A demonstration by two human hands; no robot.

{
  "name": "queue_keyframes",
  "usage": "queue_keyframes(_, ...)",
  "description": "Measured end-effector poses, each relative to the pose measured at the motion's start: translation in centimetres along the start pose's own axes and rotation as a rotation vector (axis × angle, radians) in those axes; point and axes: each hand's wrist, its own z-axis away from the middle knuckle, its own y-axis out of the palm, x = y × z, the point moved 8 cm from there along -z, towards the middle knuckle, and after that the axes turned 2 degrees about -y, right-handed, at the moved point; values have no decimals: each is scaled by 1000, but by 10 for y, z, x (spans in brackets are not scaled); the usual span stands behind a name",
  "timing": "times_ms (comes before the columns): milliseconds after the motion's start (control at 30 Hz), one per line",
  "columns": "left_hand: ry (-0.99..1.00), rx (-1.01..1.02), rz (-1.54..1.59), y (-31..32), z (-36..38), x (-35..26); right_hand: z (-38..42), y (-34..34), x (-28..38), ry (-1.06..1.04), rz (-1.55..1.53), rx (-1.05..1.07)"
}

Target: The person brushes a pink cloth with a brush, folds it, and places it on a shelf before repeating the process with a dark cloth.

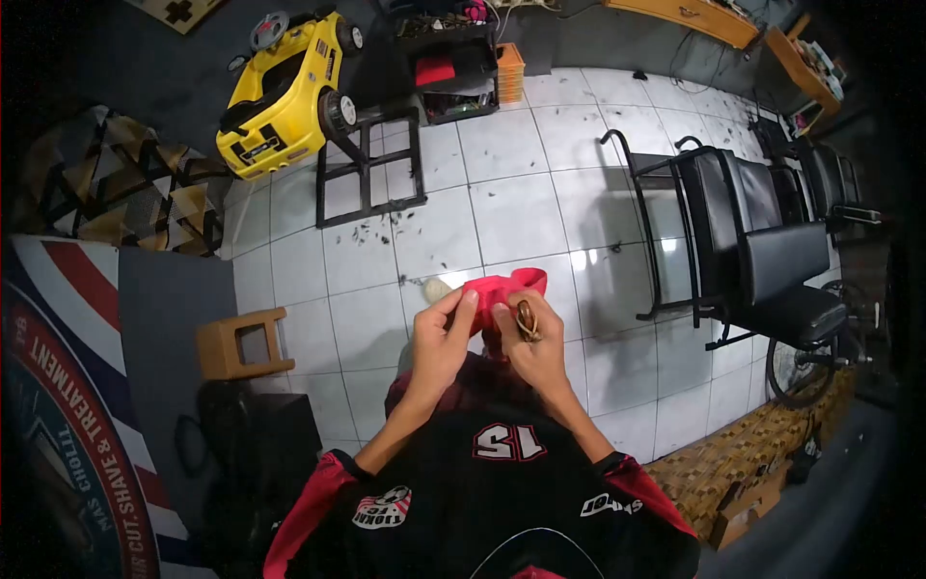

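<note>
A bright red cloth is stretched between my two hands in front of my body, and one end of it curls into a loop at the upper right. My left hand pinches its left edge between thumb and fingers. With thumb and bent fingers, my right hand grips the cloth nearer its middle. A brown, glossy oval piece, resembling a large ring, shows on that hand. Below the cloth, part of it is hidden by my hands.
Black barber-style chairs stand at the right. A yellow toy car sits on a black metal frame at the upper left. Left of me is a brown stool. Dark hair clippings lie on the white tiles.
</note>
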Motion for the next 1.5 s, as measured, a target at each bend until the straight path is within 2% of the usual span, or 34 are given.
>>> queue_keyframes(167,122,-49,-138,-16,8,-7,13,-9,-11,125,-58,-93)
queue_keyframes(267,77,-7,-183,-23,10,-8,14,-2,18,-21,-125,-142)
queue_keyframes(400,-1,55,-94,-26,18,-26,20,27,59,-402,212,-108)
queue_keyframes(533,-29,60,29,-50,24,-30,27,51,66,-438,241,-85)
queue_keyframes(733,-83,57,58,-71,28,-29,34,76,76,-433,189,-34)
queue_keyframes(800,-94,65,48,-74,29,-36,39,81,76,-421,160,65)
queue_keyframes(867,-28,93,57,-77,25,-35,41,87,68,-388,99,91)
queue_keyframes(967,-20,130,113,-81,26,-34,43,93,52,-178,-17,194)
queue_keyframes(1167,86,106,136,-91,23,-36,48,104,57,15,-152,196)
queue_keyframes(1267,99,121,22,-97,22,-41,45,104,60,-142,-14,191)
queue_keyframes(1300,107,133,-35,-101,21,-43,41,97,65,-209,18,109)
queue_keyframes(1367,270,202,-226,-102,19,-60,36,83,80,-341,83,-53)
queue_keyframes(1433,432,248,-376,-99,20,-77,33,85,88,-346,95,5)
queue_keyframes(1467,401,257,-373,-98,21,-79,34,86,91,-350,101,35)
queue_keyframes(1500,373,263,-371,-98,21,-81,37,90,75,-240,135,120)
